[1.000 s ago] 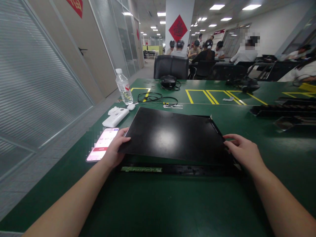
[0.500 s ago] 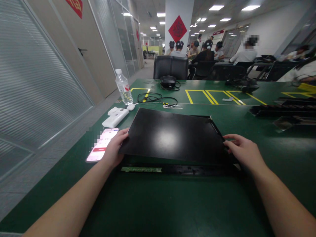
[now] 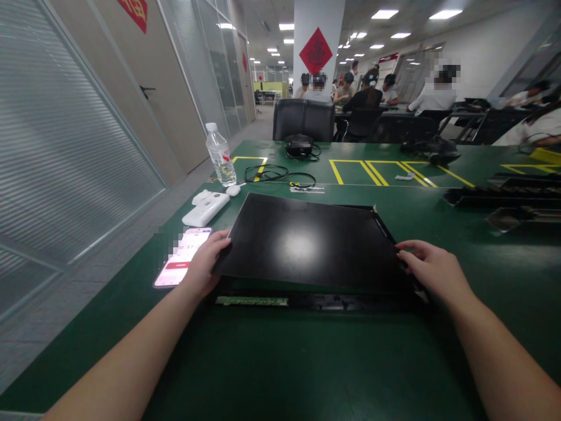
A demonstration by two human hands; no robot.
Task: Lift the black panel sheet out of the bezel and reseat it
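Observation:
A glossy black flat panel (image 3: 302, 240), like a display screen, lies tilted over a thin black frame (image 3: 350, 302). Its left edge is raised, and a gap shows between its near edge and the frame. A green circuit strip (image 3: 252, 301) runs along the frame's near side. My left hand (image 3: 208, 263) is closed on the panel's left edge, thumb on top. At the right side, my right hand (image 3: 427, 263) pinches the edge where panel and frame meet; its fingertips are partly hidden. A lit phone (image 3: 184, 257) lies beside my left hand.
Beyond the phone are a white device (image 3: 205, 209) and a water bottle (image 3: 220, 155). A black cable (image 3: 267, 172) loops behind the panel. Dark long parts (image 3: 504, 196) lie at the right of the green table (image 3: 307, 362). People sit at tables farther back.
The panel's left edge and my left hand have shifted very slightly. Both hands keep their hold, and the other things look unmoved.

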